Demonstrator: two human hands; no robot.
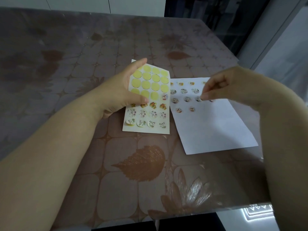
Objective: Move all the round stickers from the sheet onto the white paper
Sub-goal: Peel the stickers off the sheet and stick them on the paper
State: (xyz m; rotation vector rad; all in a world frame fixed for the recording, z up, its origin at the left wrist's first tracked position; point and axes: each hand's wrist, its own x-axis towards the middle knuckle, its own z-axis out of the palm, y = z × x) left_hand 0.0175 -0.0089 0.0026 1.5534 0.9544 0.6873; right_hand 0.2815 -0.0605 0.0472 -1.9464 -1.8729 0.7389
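Sheet [146, 131]: one, left. Paper [216, 130]: one, right.

Stickers [153, 114] on sheet: thirteen. One at right end of fourth row from far edge, then three near rows of four.

Blank circles [155, 86]: fifteen, far part of sheet.

Placed stickers [183, 91] on paper: thirteen showed, in rows of four, three, four, two, far to near. More possibly hidden by right hand [221, 87].

Hands: two, counting left hand [120, 92].

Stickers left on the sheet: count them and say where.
13. One sticker sits at the right end of the fourth row on the sheet; the three rows below hold four each, one partly under the left hand. None seems fully hidden.
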